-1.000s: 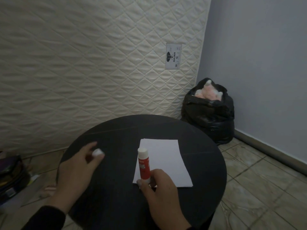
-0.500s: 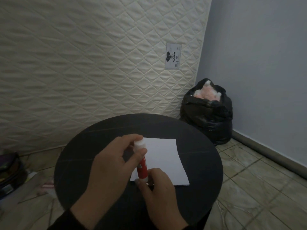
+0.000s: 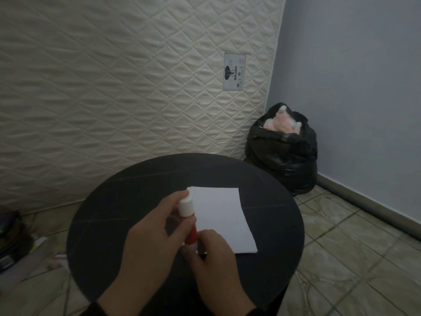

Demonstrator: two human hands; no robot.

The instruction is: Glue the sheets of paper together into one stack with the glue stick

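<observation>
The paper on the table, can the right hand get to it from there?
Probably yes. The paper lies right beside the right hand, nothing between, though that hand is holding the glue stick.

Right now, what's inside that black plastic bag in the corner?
Something pink and white and fluffy pokes out of the black plastic bag. Whatever lies deeper is hidden by the plastic.

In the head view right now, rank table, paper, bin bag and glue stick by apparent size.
1. table
2. bin bag, though it sits farther back
3. paper
4. glue stick
</observation>
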